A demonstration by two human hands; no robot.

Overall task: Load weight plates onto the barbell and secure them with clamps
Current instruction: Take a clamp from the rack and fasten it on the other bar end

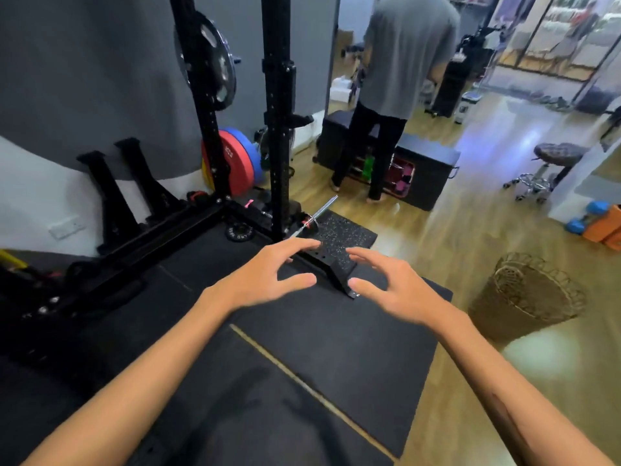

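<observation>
Both my arms reach forward over the black floor mat. My left hand (265, 275) and my right hand (386, 285) are open with fingers spread, holding nothing. Just beyond them a chrome barbell (319, 213) lies on the floor beside the black rack upright (279, 129), its sleeve end on a speckled mat (339, 235). A small black plate (239, 232) lies flat by the rack base. Red, blue and yellow plates (237, 161) lean against the wall behind the rack. A dark plate (215, 62) hangs high on the rack. I see no clamp clearly.
A person in a grey shirt (400, 62) stands ahead by a black storage bench (426, 169). A wicker basket (527, 294) sits on the wood floor at right. A stool (551, 163) and blue dumbbells (586, 216) are further right. The rack's foot bracket (339, 270) lies between my hands.
</observation>
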